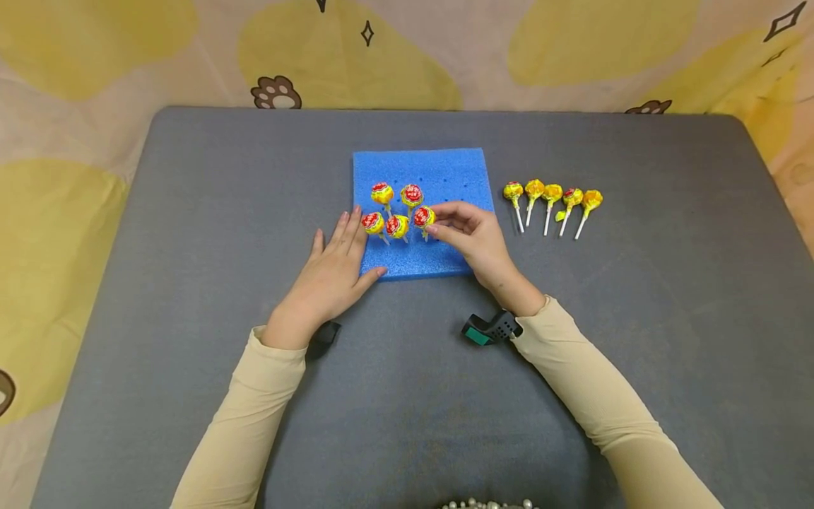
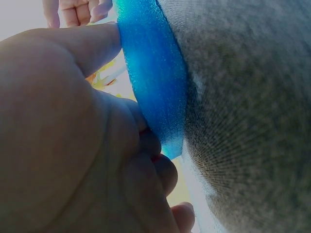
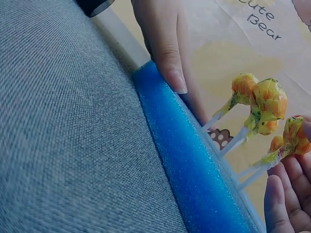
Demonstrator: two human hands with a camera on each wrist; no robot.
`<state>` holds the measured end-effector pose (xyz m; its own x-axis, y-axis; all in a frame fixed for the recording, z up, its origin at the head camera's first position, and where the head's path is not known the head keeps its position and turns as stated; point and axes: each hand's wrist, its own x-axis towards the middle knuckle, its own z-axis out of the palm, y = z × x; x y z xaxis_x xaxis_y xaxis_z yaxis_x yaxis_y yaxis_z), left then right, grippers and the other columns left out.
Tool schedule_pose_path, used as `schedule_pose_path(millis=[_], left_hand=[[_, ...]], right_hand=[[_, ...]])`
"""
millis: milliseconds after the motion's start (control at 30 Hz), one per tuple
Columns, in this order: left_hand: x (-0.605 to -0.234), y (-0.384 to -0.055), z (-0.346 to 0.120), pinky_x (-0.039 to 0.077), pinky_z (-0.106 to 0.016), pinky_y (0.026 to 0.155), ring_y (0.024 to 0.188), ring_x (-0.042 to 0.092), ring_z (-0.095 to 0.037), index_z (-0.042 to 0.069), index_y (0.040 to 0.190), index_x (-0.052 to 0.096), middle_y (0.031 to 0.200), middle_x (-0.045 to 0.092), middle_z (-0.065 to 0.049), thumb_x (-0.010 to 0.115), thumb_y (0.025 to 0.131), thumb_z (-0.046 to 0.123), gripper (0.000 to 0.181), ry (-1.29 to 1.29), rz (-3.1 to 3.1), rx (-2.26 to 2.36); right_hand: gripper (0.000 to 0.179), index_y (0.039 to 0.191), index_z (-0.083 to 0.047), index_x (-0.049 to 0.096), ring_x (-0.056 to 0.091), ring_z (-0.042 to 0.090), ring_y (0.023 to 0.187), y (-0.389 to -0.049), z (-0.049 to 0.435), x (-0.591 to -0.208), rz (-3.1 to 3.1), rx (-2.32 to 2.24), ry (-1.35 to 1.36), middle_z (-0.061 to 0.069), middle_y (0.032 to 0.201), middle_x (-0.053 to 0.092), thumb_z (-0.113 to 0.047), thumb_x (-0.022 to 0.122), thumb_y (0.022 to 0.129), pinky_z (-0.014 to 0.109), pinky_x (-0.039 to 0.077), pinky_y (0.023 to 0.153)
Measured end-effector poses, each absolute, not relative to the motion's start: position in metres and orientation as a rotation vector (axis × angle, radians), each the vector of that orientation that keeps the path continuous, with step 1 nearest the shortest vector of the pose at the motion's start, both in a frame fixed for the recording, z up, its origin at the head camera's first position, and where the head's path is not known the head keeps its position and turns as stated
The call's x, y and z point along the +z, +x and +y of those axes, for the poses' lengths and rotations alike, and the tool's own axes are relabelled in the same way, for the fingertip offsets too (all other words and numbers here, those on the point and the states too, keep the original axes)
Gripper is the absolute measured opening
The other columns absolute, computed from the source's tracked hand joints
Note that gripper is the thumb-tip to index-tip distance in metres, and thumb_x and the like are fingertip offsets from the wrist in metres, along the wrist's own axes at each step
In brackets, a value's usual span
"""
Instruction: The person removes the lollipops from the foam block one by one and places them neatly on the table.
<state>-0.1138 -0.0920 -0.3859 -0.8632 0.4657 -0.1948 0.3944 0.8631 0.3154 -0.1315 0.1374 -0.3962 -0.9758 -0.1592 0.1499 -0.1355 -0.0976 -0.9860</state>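
A blue foam block with small holes lies on the table, and several wrapped lollipops stand in it on white sticks. My right hand pinches the head of the rightmost lollipop between thumb and fingers; its stick points down to the foam. In the right wrist view the same hand is at the right edge, beside the lollipop heads. My left hand rests with straight fingers along the foam's left edge, thumb on its front corner. The left wrist view shows this hand against the foam's side.
To the right of the foam, several more lollipops lie in a row on the grey table, sticks toward me. A patterned yellow and cream cloth hangs behind the table.
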Motion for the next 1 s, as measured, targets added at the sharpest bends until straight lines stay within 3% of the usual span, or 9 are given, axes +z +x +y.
schedule_pose_path(millis=[333, 733, 1000], left_hand=[[-0.386, -0.114, -0.093, -0.001, -0.057, 0.110, 0.143, -0.008, -0.027, -0.003, 0.149, 0.010, 0.157, -0.007, -0.014, 0.046, 0.097, 0.044, 0.079, 0.648, 2.762, 0.386], [-0.386, -0.113, -0.093, -0.001, -0.057, 0.110, 0.143, -0.007, -0.027, -0.002, 0.149, 0.012, 0.157, -0.006, -0.014, 0.047, 0.096, 0.045, 0.079, 0.648, 2.766, 0.395], [-0.384, -0.113, -0.092, -0.001, -0.057, 0.110, 0.143, -0.007, -0.027, -0.002, 0.149, 0.012, 0.157, -0.006, -0.014, 0.047, 0.096, 0.045, 0.079, 0.654, 2.763, 0.400]], right_hand=[[0.022, 0.096, -0.003, 0.068, 0.063, 0.012, 0.074, -0.132, 0.137, -0.396, 1.957, -2.431, -0.299, 0.003, 0.082, 0.068, 0.012, 0.062, 0.082, 0.025, 0.053, 0.070], [0.033, 0.092, -0.009, 0.069, 0.063, 0.014, 0.079, -0.131, 0.142, -0.396, 1.699, -2.625, -0.283, 0.004, 0.088, 0.068, 0.016, 0.048, 0.086, 0.027, 0.053, 0.073], [0.031, 0.091, -0.006, 0.069, 0.061, 0.015, 0.079, -0.126, 0.149, -0.394, 1.551, -2.697, -0.229, 0.006, 0.088, 0.066, 0.012, 0.045, 0.089, 0.026, 0.051, 0.074]])
